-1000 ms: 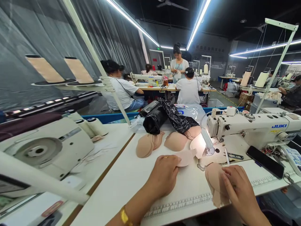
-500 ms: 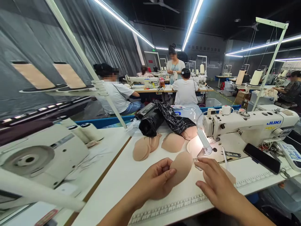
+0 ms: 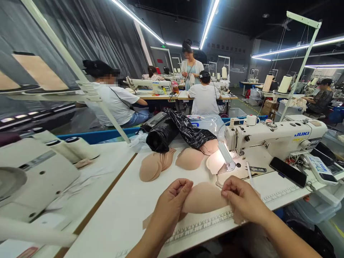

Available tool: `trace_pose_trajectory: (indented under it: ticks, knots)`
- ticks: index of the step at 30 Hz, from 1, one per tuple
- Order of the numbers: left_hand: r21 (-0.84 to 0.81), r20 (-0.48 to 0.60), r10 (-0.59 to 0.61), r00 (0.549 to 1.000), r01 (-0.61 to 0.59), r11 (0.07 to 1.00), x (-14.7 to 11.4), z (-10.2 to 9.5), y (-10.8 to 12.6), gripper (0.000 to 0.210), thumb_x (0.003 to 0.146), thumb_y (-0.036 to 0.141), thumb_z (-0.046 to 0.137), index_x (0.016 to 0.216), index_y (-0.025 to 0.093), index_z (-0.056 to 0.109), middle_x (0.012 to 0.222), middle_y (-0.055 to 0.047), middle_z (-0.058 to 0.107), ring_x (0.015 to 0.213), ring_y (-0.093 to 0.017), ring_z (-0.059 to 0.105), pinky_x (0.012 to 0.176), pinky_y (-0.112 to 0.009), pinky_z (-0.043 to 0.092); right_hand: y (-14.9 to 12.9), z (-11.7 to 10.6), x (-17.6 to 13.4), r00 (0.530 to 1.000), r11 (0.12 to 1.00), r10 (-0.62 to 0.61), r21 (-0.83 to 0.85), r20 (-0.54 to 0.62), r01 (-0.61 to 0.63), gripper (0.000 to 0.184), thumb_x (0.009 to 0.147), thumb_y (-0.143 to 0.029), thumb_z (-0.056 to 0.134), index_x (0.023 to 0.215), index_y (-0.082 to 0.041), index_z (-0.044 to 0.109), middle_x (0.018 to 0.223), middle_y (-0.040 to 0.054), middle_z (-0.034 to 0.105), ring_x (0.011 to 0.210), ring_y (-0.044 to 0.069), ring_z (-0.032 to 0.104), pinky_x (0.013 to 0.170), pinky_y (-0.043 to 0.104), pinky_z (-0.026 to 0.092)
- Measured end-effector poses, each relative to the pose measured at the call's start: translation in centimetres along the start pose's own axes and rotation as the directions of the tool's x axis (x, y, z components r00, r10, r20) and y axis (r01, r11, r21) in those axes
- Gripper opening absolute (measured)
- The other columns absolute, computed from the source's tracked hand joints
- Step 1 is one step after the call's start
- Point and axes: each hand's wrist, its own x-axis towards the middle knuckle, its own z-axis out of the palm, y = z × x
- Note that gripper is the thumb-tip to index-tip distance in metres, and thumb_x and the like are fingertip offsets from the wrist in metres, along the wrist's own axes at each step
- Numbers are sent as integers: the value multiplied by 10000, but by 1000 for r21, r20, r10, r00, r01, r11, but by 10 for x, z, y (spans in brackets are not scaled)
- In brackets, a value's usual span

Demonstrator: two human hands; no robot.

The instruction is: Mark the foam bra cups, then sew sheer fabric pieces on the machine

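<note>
A beige bra cup is stretched level between my two hands, above the white sewing table. My left hand pinches its left end between thumb and fingers. At the opposite end, the thumb and fingertips of my right hand are closed on its edge. Parts of other beige pieces show beneath and beside my hands, mostly hidden. Farther back lie a fanned stack of cups and another cup pile. Pale cups sit under the machine's lamp.
A white JUKI sewing machine stands at the right, with thread snips and a phone before it. Black plastic bags lie at the back. A printed ruler runs along the front edge. Co-workers sit beyond.
My right hand has gone from open and apart to closed on the cup's right end. The cup has turned from tilted to level. The view has swung a little to the right.
</note>
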Motion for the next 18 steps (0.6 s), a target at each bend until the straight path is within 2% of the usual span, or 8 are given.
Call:
trace_pose_trajectory:
  ticks: [2, 4, 6, 8, 10, 12, 15, 18]
  knots:
    - [41, -33, 35, 999, -34, 999, 5, 7, -2, 617, 801, 835, 658, 940, 236, 602, 722, 31, 638, 560, -155, 570, 466, -233, 420, 1, -6, -2, 998, 997, 11, 72, -66, -6, 222, 921, -407, 748, 878, -221, 635, 715, -59, 526, 661, 140, 478, 633, 255, 379]
    - [105, -42, 84, 996, -80, 991, 8, 10, -2, 606, 782, 812, 682, 932, 226, 648, 737, 1, 676, 629, -195, 620, 521, -277, 471, 2, -8, -3, 994, 986, 34, 166, -105, -17, 318, 889, -496, 799, 925, -218, 649, 753, -45, 563, 681, 144, 508, 641, 253, 404]
    - [175, -49, 151, 987, -140, 975, 7, 11, 0, 585, 759, 765, 724, 983, 225, 705, 943, -64, 767, 870, -275, 701, 730, -365, 564, 4, -5, -5, 989, 970, 31, 241, -144, 5, 409, 853, -564, 838, 981, -217, 663, 840, -7, 633, 741, 159, 565, 680, 265, 458]
    - [235, -81, 218, 973, -194, 953, 1, 9, 1, 620, 786, 757, 699, 1122, 235, 714, 1211, -105, 760, 1126, -336, 674, 974, -449, 535, 7, 5, -8, 977, 963, -6, 261, -214, 63, 436, 856, -586, 840, 1023, -218, 677, 933, 34, 679, 820, 183, 616, 732, 286, 509]
    - [257, -69, 229, 971, -205, 944, -10, 8, 2, 703, 862, 794, 598, 1296, 242, 639, 1218, -107, 749, 1128, -339, 672, 1025, -492, 506, 11, 21, -11, 956, 965, -65, 226, -286, 133, 374, 927, -561, 784, 1052, -223, 686, 960, 50, 692, 851, 195, 643, 747, 295, 539]
    - [174, 37, 157, 987, -161, 972, -23, 9, 4, 744, 914, 805, 538, 1395, 238, 549, 1037, -75, 766, 986, -309, 703, 982, -487, 526, 14, 39, -15, 933, 966, -162, 140, -322, 217, 264, 1016, -490, 693, 1074, -232, 690, 944, 46, 688, 821, 189, 649, 722, 288, 551]
    - [-86, 192, 29, 981, -13, 996, -38, 9, 11, 721, 859, 727, 714, 1366, 246, 538, 957, -51, 775, 912, -276, 722, 891, -413, 564, 16, 62, -19, 893, 921, -388, -47, -227, 388, 142, 1075, -328, 580, 1108, -249, 693, 979, 53, 709, 833, 188, 674, 751, 294, 575]
    - [-166, 97, 23, 995, -6, 986, -41, -9, 20, 728, 751, 637, 848, 1326, 275, 584, 1058, -57, 781, 932, -268, 727, 802, -343, 573, 12, 68, -24, 852, 839, -523, -181, -6, 514, 166, 1051, -209, 558, 1152, -255, 680, 991, 61, 745, 879, 201, 717, 805, 308, 596]
